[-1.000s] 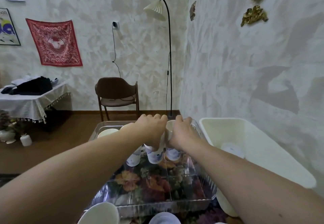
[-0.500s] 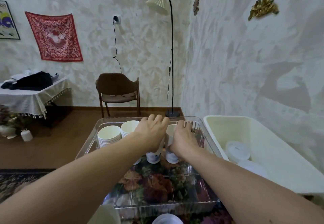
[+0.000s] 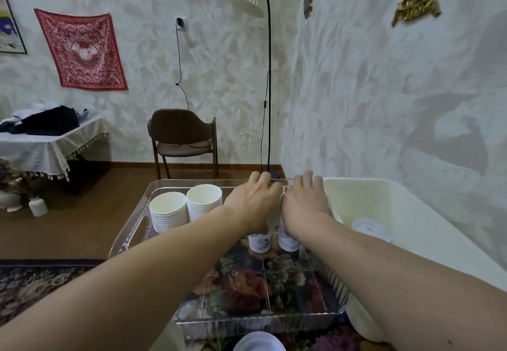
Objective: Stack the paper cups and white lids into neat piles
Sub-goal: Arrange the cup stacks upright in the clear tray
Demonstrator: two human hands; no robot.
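two hands on two cup stacks in the clear tray

both hands sit side by side, palms down, over the far right part of the clear tray. left hand has fingers curled down over the top of the left printed cup stack, gripping it from above; only the stack's lower part shows under the palm. right hand does the same on the right printed cup stack, fingers wrapped over its top. the 2 stacks stand upright, just beside each other, on the tray floor.

left of the hands, in the tray's far left part, 2 more stacks stand upright and touching: near white cup stack and far white cup stack, open mouths up.

right of the tray is a cream tub w/ a white lid lying flat inside. at the near edge, a white round item pokes in, partly cut off; cannot tell if lid or cup.

tray rests on a floral cloth.
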